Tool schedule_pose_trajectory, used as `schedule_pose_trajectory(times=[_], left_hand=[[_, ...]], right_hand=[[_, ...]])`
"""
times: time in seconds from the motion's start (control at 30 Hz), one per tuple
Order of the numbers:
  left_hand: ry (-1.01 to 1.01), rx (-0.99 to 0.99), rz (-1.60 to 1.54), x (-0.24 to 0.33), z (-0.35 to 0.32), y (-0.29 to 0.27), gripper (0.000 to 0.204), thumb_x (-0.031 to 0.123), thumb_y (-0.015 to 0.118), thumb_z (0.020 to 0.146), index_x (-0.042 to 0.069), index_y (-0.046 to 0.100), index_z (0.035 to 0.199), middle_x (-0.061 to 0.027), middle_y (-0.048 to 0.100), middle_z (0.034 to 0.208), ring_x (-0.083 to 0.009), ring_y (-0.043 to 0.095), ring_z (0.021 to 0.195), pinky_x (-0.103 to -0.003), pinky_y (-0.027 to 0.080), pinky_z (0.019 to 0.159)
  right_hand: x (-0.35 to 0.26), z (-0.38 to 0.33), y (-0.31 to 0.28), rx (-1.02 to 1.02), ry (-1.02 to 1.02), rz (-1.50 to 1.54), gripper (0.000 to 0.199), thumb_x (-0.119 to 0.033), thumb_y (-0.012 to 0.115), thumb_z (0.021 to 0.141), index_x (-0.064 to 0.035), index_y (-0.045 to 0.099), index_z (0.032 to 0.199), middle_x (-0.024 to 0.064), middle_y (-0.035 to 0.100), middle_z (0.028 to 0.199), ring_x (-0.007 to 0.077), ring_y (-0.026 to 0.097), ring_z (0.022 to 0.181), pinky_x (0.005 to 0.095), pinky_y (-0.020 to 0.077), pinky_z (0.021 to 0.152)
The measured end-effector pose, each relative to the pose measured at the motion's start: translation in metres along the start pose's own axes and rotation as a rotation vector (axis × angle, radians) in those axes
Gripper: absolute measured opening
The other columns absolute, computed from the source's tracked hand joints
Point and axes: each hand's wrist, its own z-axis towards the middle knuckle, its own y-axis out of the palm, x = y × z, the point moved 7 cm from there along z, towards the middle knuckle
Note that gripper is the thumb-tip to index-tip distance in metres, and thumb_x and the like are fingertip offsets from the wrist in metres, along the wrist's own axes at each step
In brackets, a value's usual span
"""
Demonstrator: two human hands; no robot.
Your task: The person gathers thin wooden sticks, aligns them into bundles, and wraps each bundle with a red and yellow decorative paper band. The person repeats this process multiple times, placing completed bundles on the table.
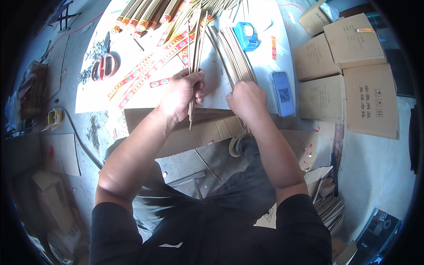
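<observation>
Nearby, red-handled scissors [104, 62], blue tape dispenser [245, 35], phone [283, 93], cardboard boxes [344, 75].

Matt wooden sticks [194, 48], glossy red paper bands [145, 70], rough brown cardboard boxes [353, 39], glossy phone [283, 93]

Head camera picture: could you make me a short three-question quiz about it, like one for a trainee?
1. True or false: the left hand grips a bundle of thin sticks.
2. What lies on the white sheet just right of the right hand? A) a phone B) a cup C) a hammer
3. What colour are the handles of the scissors at the left of the sheet?

Key: 1 true. 2 A, the phone. 3 red.
</observation>
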Motion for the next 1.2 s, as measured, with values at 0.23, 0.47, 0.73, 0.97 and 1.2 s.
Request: schedule_pose_trajectory(times=[0.23,0.47,0.73,0.97,1.2], left_hand=[[0.012,-0.019,-0.027,0.009,-0.003,-0.001,0.014,0.012,0.064,0.101,0.000,0.060,0.107,-0.0042,0.057,0.081,-0.0106,0.048,0.060,-0.028,0.044,0.054],[0.041,-0.024,-0.047,0.028,-0.010,-0.004,0.015,0.011,0.063,0.102,-0.002,0.060,0.109,-0.0046,0.056,0.080,-0.0098,0.048,0.060,-0.026,0.045,0.052],[0.065,-0.013,-0.026,0.031,-0.011,-0.002,0.016,0.012,0.061,0.104,-0.002,0.061,0.111,-0.0016,0.052,0.080,-0.0095,0.048,0.063,-0.026,0.043,0.054],[0.084,-0.006,-0.007,0.036,-0.011,-0.009,0.019,0.014,0.061,0.104,-0.003,0.061,0.113,-0.0023,0.052,0.080,-0.0098,0.049,0.065,-0.027,0.044,0.054],[0.112,-0.001,-0.009,0.042,-0.010,-0.012,0.020,0.014,0.058,0.105,-0.003,0.061,0.116,-0.0027,0.052,0.080,-0.0096,0.049,0.064,-0.027,0.045,0.054]], right_hand=[[0.002,0.005,0.001,0.009,-0.009,0.016,0.029,-0.027,0.067,0.088,0.0006,0.077,0.085,0.0251,0.074,0.088,0.0428,0.073,0.087,0.0519,0.0581,0.083],[0.012,0.005,-0.003,0.049,0.035,0.088,0.024,-0.022,0.065,0.087,-0.0008,0.077,0.089,0.0243,0.075,0.089,0.0425,0.074,0.087,0.0512,0.0585,0.082],[0.009,0.012,0.011,0.077,0.019,-0.002,0.023,-0.023,0.066,0.089,-0.0037,0.077,0.087,0.0203,0.075,0.089,0.0395,0.073,0.084,0.0513,0.0584,0.079],[0.020,0.013,-0.005,-0.007,0.008,0.319,0.022,-0.020,0.065,0.092,0.0007,0.072,0.089,0.0186,0.073,0.083,0.0296,0.072,0.076,0.0431,0.0582,0.076],[0.045,0.010,0.007,-0.177,0.087,1.352,0.023,-0.014,0.067,0.099,0.0060,0.067,0.111,0.0089,0.073,0.092,0.0139,0.069,0.078,0.0292,0.0554,0.071]])
